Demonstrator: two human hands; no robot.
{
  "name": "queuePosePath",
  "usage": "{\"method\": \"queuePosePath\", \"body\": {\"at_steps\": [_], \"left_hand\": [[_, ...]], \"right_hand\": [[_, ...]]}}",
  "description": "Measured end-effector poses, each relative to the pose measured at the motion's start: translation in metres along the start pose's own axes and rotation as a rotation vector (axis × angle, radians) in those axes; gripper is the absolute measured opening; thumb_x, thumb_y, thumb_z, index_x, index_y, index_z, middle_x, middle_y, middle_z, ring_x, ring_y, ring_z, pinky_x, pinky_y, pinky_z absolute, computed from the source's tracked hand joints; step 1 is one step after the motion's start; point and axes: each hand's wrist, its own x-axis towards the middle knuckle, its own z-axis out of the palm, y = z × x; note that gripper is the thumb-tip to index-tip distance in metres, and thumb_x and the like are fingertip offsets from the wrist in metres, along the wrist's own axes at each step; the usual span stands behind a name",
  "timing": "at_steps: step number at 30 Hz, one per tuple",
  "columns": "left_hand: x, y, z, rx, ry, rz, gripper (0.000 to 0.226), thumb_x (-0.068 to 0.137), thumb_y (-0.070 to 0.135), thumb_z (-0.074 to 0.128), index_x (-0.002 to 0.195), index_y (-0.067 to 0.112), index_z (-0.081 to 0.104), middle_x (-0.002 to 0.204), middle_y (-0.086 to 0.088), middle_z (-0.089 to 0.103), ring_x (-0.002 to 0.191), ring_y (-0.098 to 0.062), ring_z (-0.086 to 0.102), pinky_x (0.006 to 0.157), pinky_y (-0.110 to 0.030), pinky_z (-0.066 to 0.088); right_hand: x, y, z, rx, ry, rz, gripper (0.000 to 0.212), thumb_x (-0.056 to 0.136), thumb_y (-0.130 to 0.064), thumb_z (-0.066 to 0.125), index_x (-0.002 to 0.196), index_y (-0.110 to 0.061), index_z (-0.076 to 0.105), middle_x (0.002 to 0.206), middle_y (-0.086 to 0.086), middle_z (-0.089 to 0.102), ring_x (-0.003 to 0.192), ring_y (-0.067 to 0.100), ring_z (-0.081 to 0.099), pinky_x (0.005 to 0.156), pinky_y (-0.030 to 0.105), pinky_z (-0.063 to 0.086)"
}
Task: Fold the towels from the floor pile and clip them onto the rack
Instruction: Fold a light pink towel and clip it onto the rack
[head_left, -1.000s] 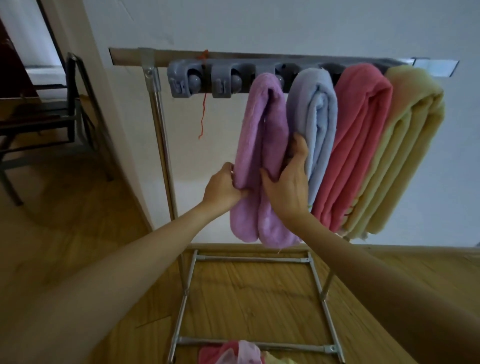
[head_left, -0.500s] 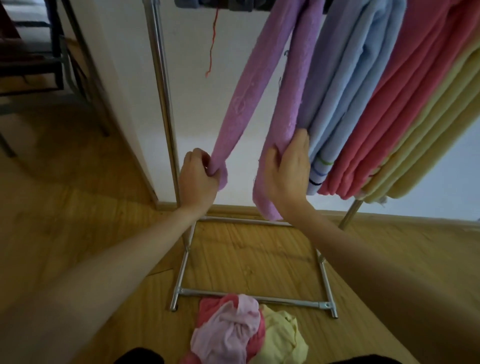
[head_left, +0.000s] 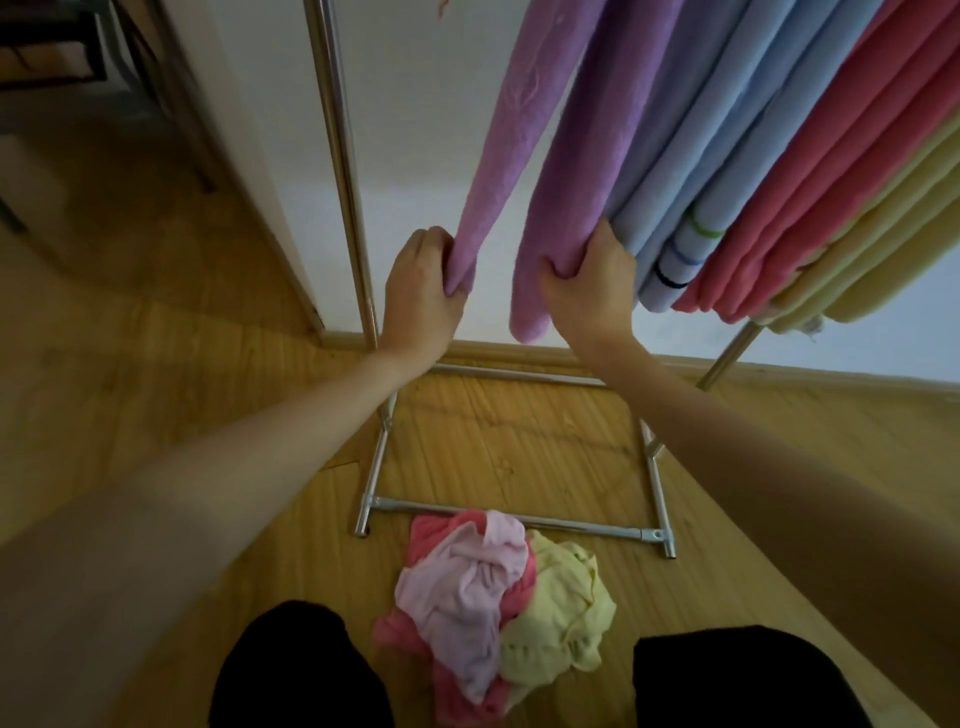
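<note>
A purple towel (head_left: 576, 156) hangs from the rack in two long halves. My left hand (head_left: 423, 293) grips the bottom of the left half. My right hand (head_left: 589, 291) grips the right half near its lower end. Beside it on the right hang a folded blue towel (head_left: 727, 156), a pink towel (head_left: 831, 171) and a yellow towel (head_left: 893, 249). The clips at the top are out of view. On the floor in front of the rack lies the pile of crumpled towels (head_left: 493, 603), pale pink, pink and yellow.
The metal rack's left post (head_left: 340, 156) stands next to my left hand, and its base frame (head_left: 519, 519) lies on the wooden floor against the white wall. My dark-clad knees (head_left: 301, 670) flank the pile. A dark chair (head_left: 130, 78) stands at the far left.
My view has tipped down from the clips to the floor. Both hands slid down the purple towel to its lower ends and now grip them, the two halves spread apart.
</note>
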Motion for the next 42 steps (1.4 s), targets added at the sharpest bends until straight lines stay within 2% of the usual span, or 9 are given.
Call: {"method": "queuePosePath", "body": {"at_steps": [4,6,8,10,17,22,28,34,42], "left_hand": [[-0.015,0.007,0.02,0.042,-0.047,0.077,0.022,0.085,0.011,0.065,0.102,0.001,0.056,0.092,-0.005,0.052,0.081,-0.011,0.046,0.067,-0.012,0.037],[-0.031,0.004,0.029,0.078,-0.093,0.118,0.024,0.084,0.012,0.064,0.104,0.002,0.054,0.096,-0.006,0.052,0.083,-0.01,0.044,0.07,-0.016,0.035],[-0.055,-0.009,0.037,0.12,-0.192,0.138,0.026,0.085,0.011,0.062,0.109,0.005,0.053,0.102,-0.008,0.053,0.088,-0.011,0.047,0.072,-0.018,0.039],[-0.086,-0.03,0.046,0.167,-0.321,0.12,0.029,0.085,0.008,0.061,0.113,0.006,0.052,0.109,-0.009,0.053,0.095,-0.015,0.051,0.075,-0.022,0.045],[-0.191,-0.096,0.089,0.28,-0.802,-0.198,0.03,0.08,0.003,0.058,0.11,0.002,0.052,0.113,-0.017,0.051,0.102,-0.032,0.052,0.077,-0.036,0.039],[-0.242,-0.131,0.131,0.25,-1.026,-0.406,0.025,0.088,0.023,0.061,0.101,0.002,0.058,0.106,-0.018,0.058,0.1,-0.035,0.055,0.081,-0.041,0.044],[-0.286,-0.155,0.182,0.163,-1.075,-0.576,0.013,0.088,0.009,0.054,0.083,0.002,0.063,0.086,-0.021,0.065,0.086,-0.036,0.062,0.064,-0.037,0.037],[-0.312,-0.168,0.228,0.131,-1.029,-0.731,0.02,0.089,0.015,0.056,0.096,-0.002,0.063,0.097,-0.018,0.063,0.095,-0.035,0.06,0.081,-0.043,0.045],[-0.303,-0.142,0.215,0.184,-0.849,-0.447,0.017,0.087,0.011,0.053,0.07,0.013,0.052,0.075,-0.009,0.062,0.074,-0.028,0.056,0.064,-0.038,0.042]], "right_hand": [[-0.005,0.029,0.0,-0.069,-0.075,-0.05,0.022,0.085,-0.011,0.054,0.074,-0.021,0.039,0.061,-0.006,0.043,0.054,0.007,0.037,0.047,0.015,0.027],[-0.015,0.045,0.0,-0.127,-0.115,-0.095,0.009,0.085,-0.018,0.053,0.088,-0.011,0.049,0.074,0.007,0.055,0.063,0.017,0.046,0.051,0.025,0.037],[-0.031,0.069,0.001,-0.178,-0.144,-0.153,0.025,0.088,-0.023,0.054,0.105,-0.005,0.051,0.089,0.01,0.059,0.076,0.022,0.053,0.06,0.036,0.046],[-0.053,0.093,0.002,-0.211,-0.198,-0.178,0.04,0.09,-0.02,0.053,0.128,-0.009,0.045,0.106,0.008,0.059,0.094,0.021,0.055,0.07,0.032,0.048],[-0.155,0.193,0.033,-0.383,-0.677,0.043,0.057,0.089,-0.01,0.052,0.143,-0.012,0.034,0.129,0.013,0.054,0.117,0.029,0.052,0.082,0.039,0.048],[-0.217,0.247,0.071,-0.37,-1.018,0.177,0.056,0.085,-0.005,0.055,0.137,0.0,0.037,0.135,0.018,0.046,0.124,0.035,0.046,0.095,0.04,0.038],[-0.261,0.292,0.115,-0.39,-1.199,0.287,0.054,0.084,-0.007,0.055,0.135,-0.001,0.037,0.135,0.019,0.043,0.119,0.036,0.05,0.089,0.043,0.045],[-0.274,0.316,0.136,-0.435,-1.229,0.331,0.05,0.088,-0.004,0.049,0.136,-0.001,0.033,0.136,0.021,0.043,0.114,0.036,0.053,0.084,0.043,0.046],[-0.263,0.314,0.134,-0.372,-1.191,0.369,0.064,0.088,-0.005,0.051,0.145,-0.003,0.021,0.139,0.021,0.042,0.118,0.038,0.052,0.087,0.043,0.045]]}}
